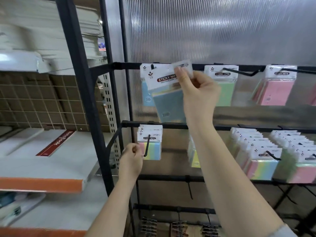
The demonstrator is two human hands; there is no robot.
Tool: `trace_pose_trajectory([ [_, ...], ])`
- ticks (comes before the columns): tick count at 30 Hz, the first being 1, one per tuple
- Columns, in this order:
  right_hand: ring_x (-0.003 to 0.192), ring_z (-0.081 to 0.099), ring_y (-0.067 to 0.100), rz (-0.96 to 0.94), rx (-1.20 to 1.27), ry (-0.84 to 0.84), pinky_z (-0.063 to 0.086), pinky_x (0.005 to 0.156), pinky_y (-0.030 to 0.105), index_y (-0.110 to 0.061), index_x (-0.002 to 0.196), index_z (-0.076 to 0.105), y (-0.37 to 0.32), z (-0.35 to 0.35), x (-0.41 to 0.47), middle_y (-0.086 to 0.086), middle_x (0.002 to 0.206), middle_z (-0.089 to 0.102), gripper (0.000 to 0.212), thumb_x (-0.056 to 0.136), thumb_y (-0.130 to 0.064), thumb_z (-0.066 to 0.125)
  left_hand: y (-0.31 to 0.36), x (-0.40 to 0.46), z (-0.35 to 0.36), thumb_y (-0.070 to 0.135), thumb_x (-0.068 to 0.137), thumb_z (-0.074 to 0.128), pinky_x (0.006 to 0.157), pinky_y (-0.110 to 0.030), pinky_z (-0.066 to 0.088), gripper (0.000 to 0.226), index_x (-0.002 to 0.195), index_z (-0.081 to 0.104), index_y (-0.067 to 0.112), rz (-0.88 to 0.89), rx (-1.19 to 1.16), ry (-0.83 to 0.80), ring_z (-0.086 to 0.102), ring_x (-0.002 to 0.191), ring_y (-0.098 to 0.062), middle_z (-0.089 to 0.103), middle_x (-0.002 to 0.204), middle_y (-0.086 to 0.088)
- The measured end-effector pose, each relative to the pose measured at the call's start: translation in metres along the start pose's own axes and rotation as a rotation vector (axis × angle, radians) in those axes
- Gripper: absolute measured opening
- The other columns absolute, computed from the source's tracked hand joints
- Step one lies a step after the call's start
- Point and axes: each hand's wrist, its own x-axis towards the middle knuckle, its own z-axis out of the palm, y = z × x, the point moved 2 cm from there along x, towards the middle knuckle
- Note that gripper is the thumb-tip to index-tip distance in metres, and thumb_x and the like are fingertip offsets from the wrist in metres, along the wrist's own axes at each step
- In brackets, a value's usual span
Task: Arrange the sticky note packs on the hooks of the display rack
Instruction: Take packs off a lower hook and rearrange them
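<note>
Right hand (196, 89) is up at the left end of the display rack (118, 93)'s top rail, thumb and fingers pinched on the white header card of a blue sticky note pack (168, 103); pack hangs tilted below the grip, its header overlapping another blue pack (147, 93) that is already on the top-left hook (152, 66). Whether the held pack's hole is on that hook yet: cannot tell, hand and card cover it. Left hand (132, 158) sits lower, at the left end of the second rail, fingers curled in a loose fist just beside the bent black hook (147, 146) carrying the pastel striped packs (150, 142); looks like it touches or steadies the hook tip, but real grip on it not clear. Progress, judged: mostly done. Top rail further right has a green pack (224, 89) and a pink pack (275, 91) hung, few per hook. Second rail has thick rows of packs (256, 151) toward the right end and a blurred yellowish pack (193, 154) behind the right forearm. Left to do: seat the held blue pack, likely fill the thin top hooks. Bottom rail hooks hold dark clip-like items (148, 224), not part of the task. Shelving at left holds a notebook box (56, 142).
</note>
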Motion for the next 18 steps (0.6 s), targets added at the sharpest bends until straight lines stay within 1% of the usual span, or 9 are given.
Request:
trace_pose_trajectory([
  [2, 0.051, 0.046, -0.002, -0.004, 0.005, 0.004, 0.034, 0.050, 0.011, -0.020, 0.060, 0.060, -0.003, 0.013, 0.003, -0.016, 0.051, 0.056, 0.028, 0.085, -0.029, 0.072, 0.002, 0.000, -0.002, 0.022, 0.101, 0.036, 0.057, -0.016, 0.033, 0.018, 0.107, 0.052, 0.016, 0.004, 0.000, -0.008, 0.048, 0.074, 0.002, 0.057, 0.091, 0.003],
  [4, 0.052, 0.047, 0.000, -0.001, 0.005, 0.009, 0.035, 0.050, 0.012, -0.018, 0.060, 0.061, -0.002, 0.022, 0.006, -0.014, 0.052, 0.058, 0.029, 0.085, -0.029, 0.071, 0.003, 0.001, -0.003, 0.022, 0.101, 0.037, 0.057, -0.013, 0.031, 0.018, 0.108, 0.052, 0.015, 0.002, -0.005, -0.017, 0.048, 0.073, 0.003, 0.057, 0.094, 0.003],
  [6, 0.053, 0.049, 0.001, 0.006, -0.010, 0.021, 0.036, 0.050, 0.013, -0.009, 0.064, 0.064, 0.000, 0.030, 0.008, -0.011, 0.056, 0.061, 0.030, 0.084, -0.030, 0.072, 0.003, 0.002, -0.004, 0.022, 0.101, 0.037, 0.056, -0.012, 0.031, 0.018, 0.109, 0.052, 0.016, -0.001, -0.006, -0.021, 0.048, 0.073, 0.002, 0.058, 0.096, 0.002],
  [8, 0.053, 0.048, 0.003, 0.006, -0.029, 0.045, 0.036, 0.049, 0.014, 0.000, 0.068, 0.066, 0.002, 0.035, 0.010, -0.004, 0.059, 0.063, 0.036, 0.084, -0.032, 0.072, 0.003, 0.002, -0.006, 0.022, 0.101, 0.037, 0.054, -0.011, 0.032, 0.017, 0.107, 0.052, 0.017, -0.003, 0.005, -0.020, 0.048, 0.072, 0.002, 0.058, 0.097, 0.002],
  [10, 0.054, 0.050, 0.004, 0.008, -0.046, 0.060, 0.038, 0.050, 0.016, 0.001, 0.071, 0.066, 0.005, 0.038, 0.009, 0.002, 0.062, 0.066, 0.037, 0.083, -0.034, 0.073, 0.002, 0.002, -0.008, 0.022, 0.101, 0.037, 0.051, -0.010, 0.035, 0.016, 0.106, 0.051, 0.017, 0.001, 0.010, -0.012, 0.048, 0.071, 0.002, 0.057, 0.096, 0.002],
  [12, 0.054, 0.053, 0.001, 0.008, -0.062, 0.057, 0.039, 0.050, 0.016, -0.004, 0.070, 0.067, 0.006, 0.039, 0.007, -0.003, 0.064, 0.067, 0.033, 0.084, -0.034, 0.072, 0.001, 0.002, -0.008, 0.022, 0.101, 0.037, 0.050, -0.008, 0.037, 0.018, 0.108, 0.052, 0.015, 0.006, 0.010, -0.011, 0.048, 0.072, 0.002, 0.057, 0.097, 0.003],
  [14, 0.054, 0.053, -0.003, 0.004, -0.094, 0.054, 0.038, 0.049, 0.011, -0.015, 0.066, 0.065, 0.005, 0.039, 0.005, -0.008, 0.064, 0.066, 0.027, 0.085, -0.034, 0.070, 0.000, 0.002, -0.008, 0.021, 0.100, 0.038, 0.053, -0.009, 0.033, 0.019, 0.111, 0.052, 0.014, 0.005, 0.002, -0.008, 0.048, 0.075, -0.001, 0.057, 0.097, 0.004],
  [16, 0.052, 0.052, -0.005, -0.002, -0.126, 0.069, 0.034, 0.047, 0.008, -0.022, 0.060, 0.059, 0.005, 0.038, 0.003, -0.009, 0.061, 0.063, 0.030, 0.085, -0.034, 0.070, -0.002, 0.001, -0.007, 0.020, 0.100, 0.039, 0.058, -0.011, 0.033, 0.020, 0.113, 0.052, 0.014, -0.007, -0.021, -0.011, 0.049, 0.078, -0.002, 0.056, 0.096, 0.004],
  [18, 0.051, 0.051, -0.002, -0.017, -0.150, 0.090, 0.033, 0.046, 0.008, -0.023, 0.057, 0.055, 0.006, 0.038, 0.002, -0.008, 0.060, 0.061, 0.034, 0.085, -0.034, 0.069, -0.006, 0.000, -0.006, 0.020, 0.100, 0.038, 0.059, -0.014, 0.035, 0.020, 0.114, 0.052, 0.014, -0.020, -0.025, -0.021, 0.051, 0.082, -0.007, 0.057, 0.097, 0.003],
])
